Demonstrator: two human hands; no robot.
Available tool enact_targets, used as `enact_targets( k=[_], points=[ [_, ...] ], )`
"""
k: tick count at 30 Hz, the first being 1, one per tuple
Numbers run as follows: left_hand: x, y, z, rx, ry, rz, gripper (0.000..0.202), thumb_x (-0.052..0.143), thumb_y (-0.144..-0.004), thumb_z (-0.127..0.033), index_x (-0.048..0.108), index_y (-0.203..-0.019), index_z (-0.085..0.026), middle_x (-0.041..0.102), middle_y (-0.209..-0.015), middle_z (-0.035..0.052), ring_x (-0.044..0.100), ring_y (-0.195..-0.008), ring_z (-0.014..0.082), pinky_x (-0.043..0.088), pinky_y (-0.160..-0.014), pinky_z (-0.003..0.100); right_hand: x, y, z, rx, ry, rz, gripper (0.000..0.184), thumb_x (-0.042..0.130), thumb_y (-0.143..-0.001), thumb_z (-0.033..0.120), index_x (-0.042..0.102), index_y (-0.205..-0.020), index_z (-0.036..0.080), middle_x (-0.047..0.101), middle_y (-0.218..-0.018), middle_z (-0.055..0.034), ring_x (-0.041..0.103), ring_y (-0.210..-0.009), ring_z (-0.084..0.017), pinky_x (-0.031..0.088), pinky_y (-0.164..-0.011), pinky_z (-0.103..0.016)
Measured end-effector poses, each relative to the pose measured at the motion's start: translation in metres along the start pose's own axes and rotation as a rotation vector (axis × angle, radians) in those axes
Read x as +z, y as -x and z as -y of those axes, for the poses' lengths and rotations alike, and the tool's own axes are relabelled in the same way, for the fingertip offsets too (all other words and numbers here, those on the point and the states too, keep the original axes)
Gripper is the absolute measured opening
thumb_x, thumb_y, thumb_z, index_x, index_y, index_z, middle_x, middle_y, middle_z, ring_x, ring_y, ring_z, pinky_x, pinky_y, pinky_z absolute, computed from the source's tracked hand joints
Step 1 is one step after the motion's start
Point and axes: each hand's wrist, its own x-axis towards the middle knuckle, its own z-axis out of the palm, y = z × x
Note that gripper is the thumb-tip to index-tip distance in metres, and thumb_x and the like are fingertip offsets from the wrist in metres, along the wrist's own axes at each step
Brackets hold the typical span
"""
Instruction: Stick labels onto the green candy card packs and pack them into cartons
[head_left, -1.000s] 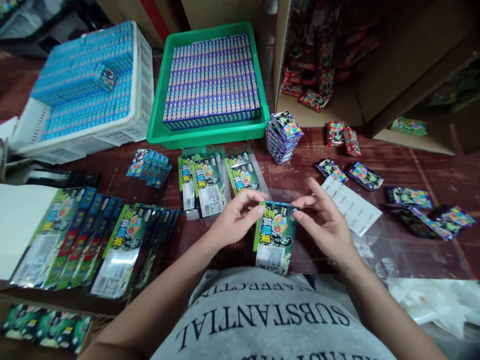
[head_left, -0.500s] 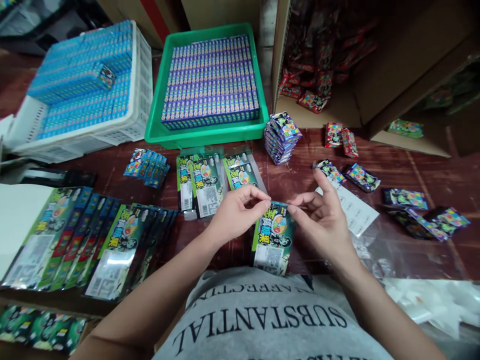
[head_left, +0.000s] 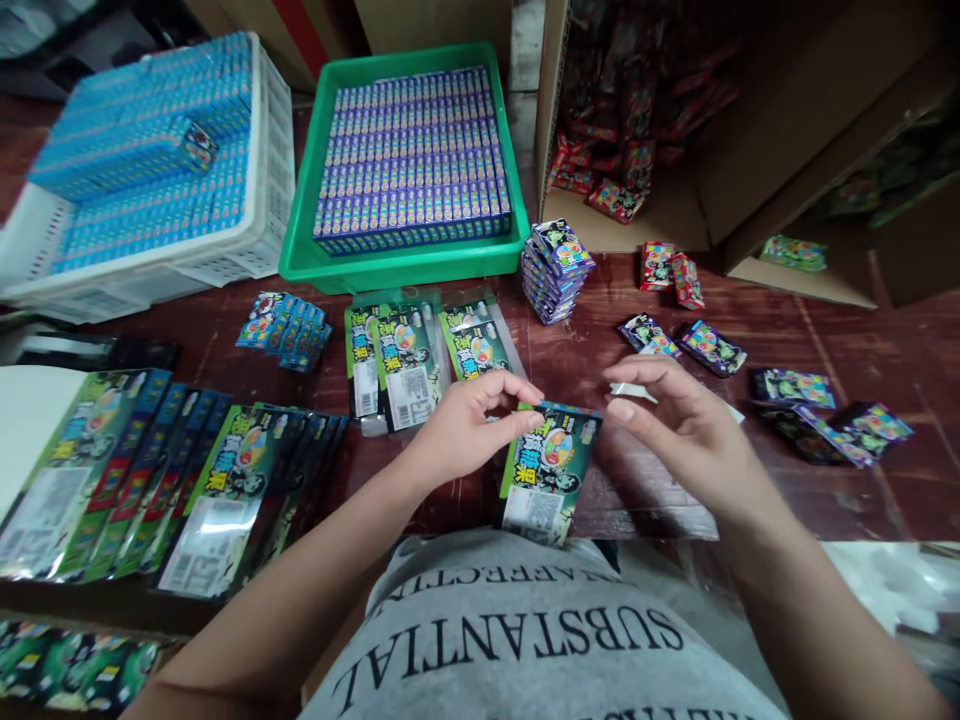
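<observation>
My left hand [head_left: 487,420] pinches the top edge of a black and green printed candy pouch [head_left: 551,450], which hangs upright in front of my shirt. My right hand [head_left: 675,420] is just right of the pouch and apart from it, with thumb and fingers spread and nothing held. A white sticker sheet [head_left: 634,391] lies under my right hand, mostly hidden by it. Beyond my left hand, more such pouches [head_left: 405,360] lie on the table in clear sleeves. A stack of small purple candy boxes [head_left: 555,272] stands behind the pouch.
A green tray [head_left: 405,275] of purple boxes and a white basket [head_left: 274,190] of blue boxes stand at the back. Blue boxes [head_left: 281,330] and finished-looking pouches [head_left: 217,490] lie left. Loose purple boxes [head_left: 712,347], red boxes [head_left: 657,266] and an open carton [head_left: 637,235] are right.
My right hand has let go of the pouch's top edge and moved right, its fingers opening over the sticker sheet. My left hand keeps its pinch. The view has shifted slightly.
</observation>
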Motion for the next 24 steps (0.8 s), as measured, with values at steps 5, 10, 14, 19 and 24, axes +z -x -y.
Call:
enact_targets(
  k=[5,10,14,19,24],
  points=[
    [0.007,0.000,-0.004,0.017,-0.053,0.026,0.014,0.074,-0.085,-0.027,0.069,-0.095,-0.020,0.074,-0.100,0.0057,0.069,-0.088,0.0177,0.056,-0.083,0.035,-0.011,-0.029,0.024,-0.113,0.309,0.423,0.011,0.068,-0.091,0.035,0.065,-0.088,0.025,0.065,-0.104,-0.0053,0.061,-0.103,-0.023,0.050,-0.094,-0.042],
    [0.009,0.005,-0.004,0.048,-0.084,0.020,0.013,0.072,-0.086,-0.027,0.070,-0.098,-0.021,0.075,-0.101,0.0056,0.069,-0.090,0.0183,0.056,-0.085,0.035,0.001,-0.034,0.018,-0.120,0.549,0.414,0.011,0.068,-0.087,0.032,0.064,-0.094,0.025,0.062,-0.098,-0.0048,0.061,-0.092,-0.023,0.052,-0.082,-0.041],
    [0.010,0.012,-0.007,0.041,-0.121,-0.023,0.014,0.069,-0.088,-0.028,0.070,-0.100,-0.020,0.075,-0.102,0.0063,0.070,-0.088,0.0186,0.057,-0.082,0.034,0.007,-0.020,0.013,-0.216,0.589,0.270,0.025,0.070,-0.088,0.039,0.062,-0.109,0.027,0.062,-0.109,-0.0086,0.062,-0.100,-0.027,0.054,-0.083,-0.044],
    [0.004,0.031,-0.010,0.093,-0.186,-0.063,0.017,0.069,-0.089,-0.029,0.071,-0.104,-0.021,0.076,-0.101,0.0060,0.071,-0.087,0.0187,0.058,-0.082,0.034,0.014,-0.019,0.009,-0.307,0.544,0.423,0.023,0.057,-0.096,0.047,0.070,-0.107,0.031,0.072,-0.113,-0.0079,0.070,-0.095,-0.029,0.058,-0.077,-0.045],
    [-0.032,0.100,-0.046,0.165,-0.420,-0.393,0.039,0.067,-0.094,-0.029,0.059,-0.132,-0.027,0.059,-0.146,0.0093,0.058,-0.131,0.0261,0.049,-0.108,0.044,0.054,-0.070,0.020,-0.232,0.281,0.457,0.034,0.062,-0.092,0.054,0.072,-0.116,0.031,0.076,-0.108,-0.0057,0.073,-0.095,-0.028,0.061,-0.082,-0.043]
  ],
)
